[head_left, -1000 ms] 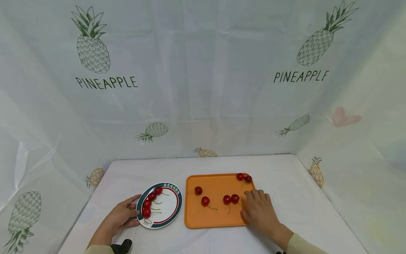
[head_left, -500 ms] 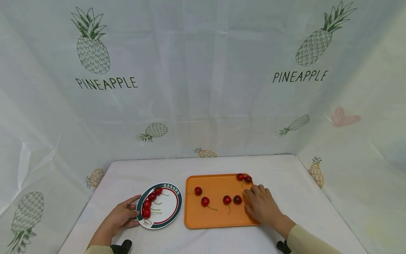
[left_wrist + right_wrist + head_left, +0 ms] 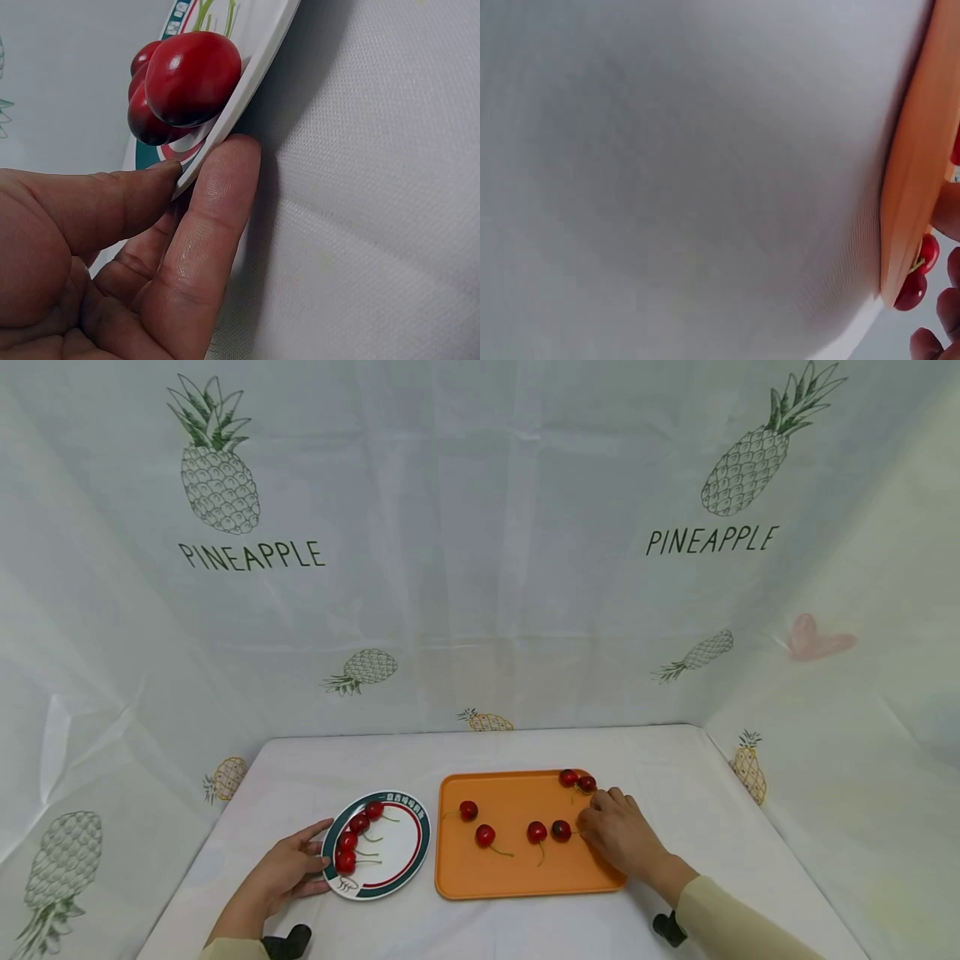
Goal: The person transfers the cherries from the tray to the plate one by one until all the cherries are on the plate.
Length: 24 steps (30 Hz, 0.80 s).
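Note:
My left hand [image 3: 285,870] pinches the near-left rim of a white plate [image 3: 408,852] with a green border, thumb on top and fingers underneath. In the left wrist view the plate edge tilts past the thumb, close to glossy red cherries [image 3: 193,79]. Several cherries line the plate's left side, stems pointing right. My right hand [image 3: 621,833] reaches over the right side of an orange tray [image 3: 510,877], fingers bent. A cherry [image 3: 561,831] lies just left of its fingertips, its stem running toward them; I cannot tell whether they pinch it. Only some fingers [image 3: 946,311] show in the right wrist view.
Another cherry [image 3: 536,832] lies beside that one, and two more sit in the tray's far right corner, including one cherry [image 3: 567,778]. A cherry [image 3: 485,836] and another cherry [image 3: 468,811] lie on its left half. A white cloth [image 3: 375,935] covers the table.
My right hand has drawn slightly right and its fingers have bent more. The cherry by it has shifted a little right and turned. My left hand and the plate stay in place.

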{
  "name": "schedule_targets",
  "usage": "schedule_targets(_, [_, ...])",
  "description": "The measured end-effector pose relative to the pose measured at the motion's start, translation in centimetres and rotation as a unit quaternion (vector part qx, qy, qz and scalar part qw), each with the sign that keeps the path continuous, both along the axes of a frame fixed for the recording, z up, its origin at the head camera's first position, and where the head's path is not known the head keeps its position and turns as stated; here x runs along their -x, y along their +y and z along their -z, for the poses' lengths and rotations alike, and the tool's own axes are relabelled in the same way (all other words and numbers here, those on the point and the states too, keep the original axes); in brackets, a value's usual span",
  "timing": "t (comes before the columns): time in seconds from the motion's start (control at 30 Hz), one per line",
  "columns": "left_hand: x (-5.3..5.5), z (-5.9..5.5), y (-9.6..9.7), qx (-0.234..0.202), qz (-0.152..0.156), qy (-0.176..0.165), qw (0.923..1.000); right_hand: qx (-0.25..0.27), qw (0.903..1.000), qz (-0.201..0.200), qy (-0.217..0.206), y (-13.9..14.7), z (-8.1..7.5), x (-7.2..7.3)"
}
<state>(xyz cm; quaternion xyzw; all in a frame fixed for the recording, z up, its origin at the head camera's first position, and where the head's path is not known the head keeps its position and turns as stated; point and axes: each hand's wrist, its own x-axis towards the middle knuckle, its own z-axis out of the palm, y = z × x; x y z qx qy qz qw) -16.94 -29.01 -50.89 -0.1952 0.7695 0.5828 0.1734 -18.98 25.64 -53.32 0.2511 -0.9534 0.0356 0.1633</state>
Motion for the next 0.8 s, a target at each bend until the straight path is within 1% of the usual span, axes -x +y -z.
schedule_targets(0.13, [0.07,0.16,-0.14,-0.001,0.0,0.001,1.0,0.027,0.9996,0.006,-0.003,-0.37,0.11,-0.12])
schedule_targets(0.3, [-0.02,0.31,-0.18,0.001,0.0,0.001,1.0,0.039,0.999,0.02,0.0,-0.82,0.1,-0.3])
schedule_targets(0.53, [-0.12,0.28,-0.09,0.001,-0.001,0.005,1.0,0.053,0.998,0.032,-0.012,-0.97,0.3,-0.57])
schedule_targets(0.63, [-0.16,0.3,-0.08,0.001,0.0,0.008,1.0,0.041,0.9988,0.027,0.002,-0.91,0.54,-0.55])
schedule_targets(0.8, [-0.14,0.35,-0.08,0.001,-0.002,0.008,1.0,0.026,0.9988,0.011,0.041,-0.72,0.76,-0.51])
